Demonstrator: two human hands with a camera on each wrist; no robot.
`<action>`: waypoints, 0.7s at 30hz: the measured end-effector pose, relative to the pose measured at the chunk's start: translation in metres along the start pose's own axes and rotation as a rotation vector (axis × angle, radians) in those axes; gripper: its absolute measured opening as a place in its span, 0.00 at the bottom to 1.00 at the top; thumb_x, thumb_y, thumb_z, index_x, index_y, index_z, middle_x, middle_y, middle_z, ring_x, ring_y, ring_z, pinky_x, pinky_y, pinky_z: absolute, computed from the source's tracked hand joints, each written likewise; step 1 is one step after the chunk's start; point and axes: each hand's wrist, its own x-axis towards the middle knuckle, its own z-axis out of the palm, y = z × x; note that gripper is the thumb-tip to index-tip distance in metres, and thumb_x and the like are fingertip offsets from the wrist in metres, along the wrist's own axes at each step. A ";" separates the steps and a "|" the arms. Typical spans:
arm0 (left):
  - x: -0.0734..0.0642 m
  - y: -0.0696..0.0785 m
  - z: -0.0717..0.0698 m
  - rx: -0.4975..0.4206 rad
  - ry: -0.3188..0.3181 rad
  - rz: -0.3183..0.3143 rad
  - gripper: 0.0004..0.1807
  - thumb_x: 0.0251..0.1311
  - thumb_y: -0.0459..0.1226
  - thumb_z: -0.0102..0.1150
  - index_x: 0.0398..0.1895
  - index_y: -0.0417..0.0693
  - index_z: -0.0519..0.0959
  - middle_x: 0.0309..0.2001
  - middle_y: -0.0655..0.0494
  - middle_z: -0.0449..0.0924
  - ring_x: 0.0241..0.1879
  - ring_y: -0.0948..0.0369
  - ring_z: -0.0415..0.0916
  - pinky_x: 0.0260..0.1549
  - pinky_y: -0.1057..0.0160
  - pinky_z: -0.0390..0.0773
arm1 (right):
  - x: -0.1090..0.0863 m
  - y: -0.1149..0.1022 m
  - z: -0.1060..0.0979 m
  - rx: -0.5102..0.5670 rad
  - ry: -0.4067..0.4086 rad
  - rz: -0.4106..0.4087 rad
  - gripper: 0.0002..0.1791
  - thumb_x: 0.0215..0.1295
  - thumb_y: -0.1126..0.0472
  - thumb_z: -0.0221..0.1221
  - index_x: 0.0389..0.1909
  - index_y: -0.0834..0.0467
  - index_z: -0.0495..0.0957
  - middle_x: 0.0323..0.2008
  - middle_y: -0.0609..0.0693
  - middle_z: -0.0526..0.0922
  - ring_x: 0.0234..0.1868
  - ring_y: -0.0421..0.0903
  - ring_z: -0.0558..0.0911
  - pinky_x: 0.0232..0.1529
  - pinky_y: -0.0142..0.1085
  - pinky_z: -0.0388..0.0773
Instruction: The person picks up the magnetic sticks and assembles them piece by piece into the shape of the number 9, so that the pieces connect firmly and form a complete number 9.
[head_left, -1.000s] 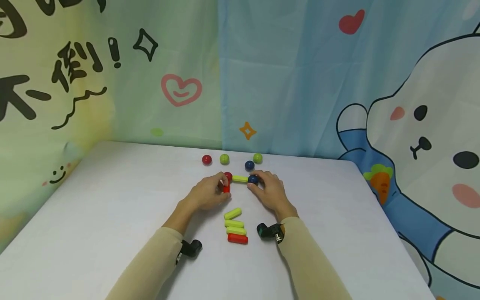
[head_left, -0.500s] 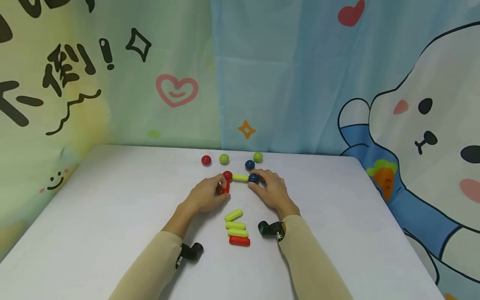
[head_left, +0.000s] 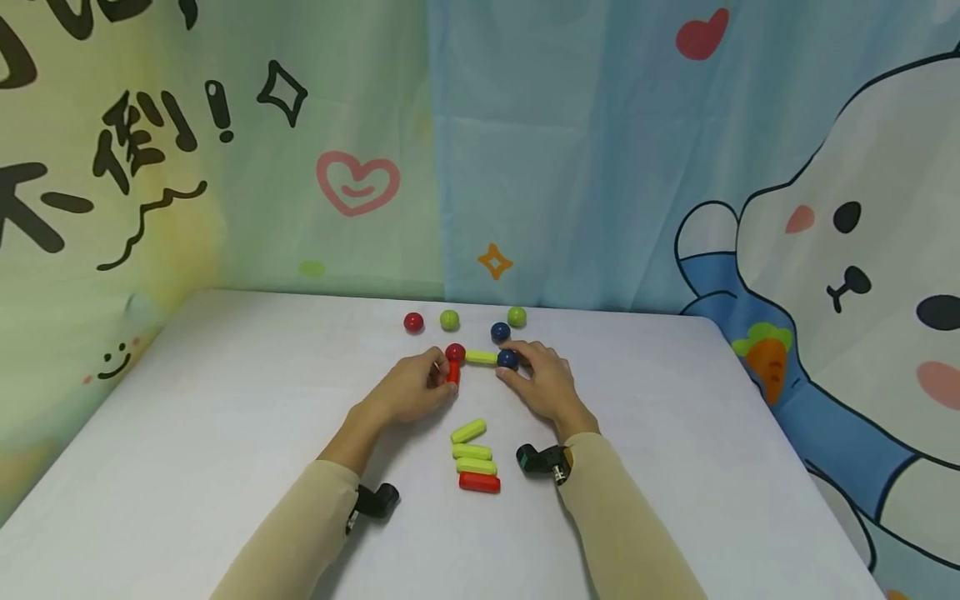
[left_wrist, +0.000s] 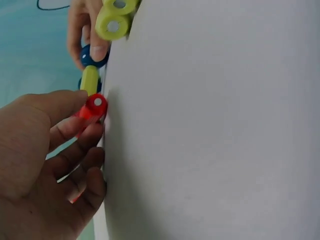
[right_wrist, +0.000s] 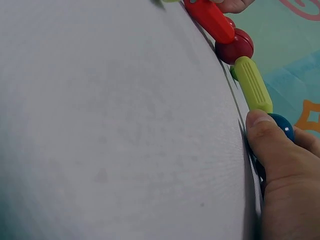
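A red ball (head_left: 454,352) joins a red rod (head_left: 453,372) and a yellow-green rod (head_left: 481,357), forming a corner on the table. At the yellow-green rod's other end is a dark blue ball (head_left: 507,358). My left hand (head_left: 405,389) pinches the red rod between thumb and fingers; a round silvery disc shows in the end of that rod (left_wrist: 97,102) in the left wrist view. My right hand (head_left: 546,379) grips the blue ball (right_wrist: 283,126), thumb on the near side. Its other fingers are mostly hidden behind the ball in the right wrist view.
Behind the joined pieces lie a loose red ball (head_left: 413,322), two green balls (head_left: 449,320) and another blue ball (head_left: 500,332). Nearer me, several yellow-green rods (head_left: 472,451) and one red rod (head_left: 479,482) lie on the white table (head_left: 225,433). A printed curtain (head_left: 555,167) hangs behind.
My left fingers have drawn back slightly from the red ball, leaving it and the red rod more exposed. My right hand keeps its hold on the blue ball.
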 end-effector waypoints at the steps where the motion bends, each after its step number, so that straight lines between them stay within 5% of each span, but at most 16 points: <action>1: 0.001 -0.001 -0.001 0.000 -0.006 0.007 0.10 0.66 0.38 0.65 0.44 0.48 0.74 0.35 0.56 0.78 0.37 0.60 0.75 0.41 0.60 0.77 | 0.000 0.000 0.000 0.001 -0.002 0.004 0.28 0.72 0.41 0.60 0.70 0.40 0.72 0.64 0.54 0.77 0.65 0.56 0.73 0.69 0.57 0.62; 9: 0.002 -0.009 -0.010 -0.010 -0.053 0.033 0.08 0.67 0.38 0.63 0.46 0.50 0.78 0.37 0.58 0.81 0.39 0.61 0.76 0.44 0.60 0.77 | 0.000 0.002 0.000 0.003 0.008 0.013 0.27 0.72 0.41 0.60 0.69 0.40 0.73 0.62 0.53 0.78 0.64 0.56 0.74 0.69 0.56 0.62; 21: 0.000 -0.016 -0.017 -0.004 0.002 0.060 0.07 0.68 0.37 0.61 0.47 0.48 0.80 0.36 0.58 0.81 0.37 0.61 0.75 0.42 0.60 0.76 | 0.000 0.002 0.003 0.024 0.015 0.013 0.26 0.71 0.41 0.61 0.68 0.39 0.74 0.63 0.53 0.78 0.64 0.56 0.74 0.68 0.56 0.63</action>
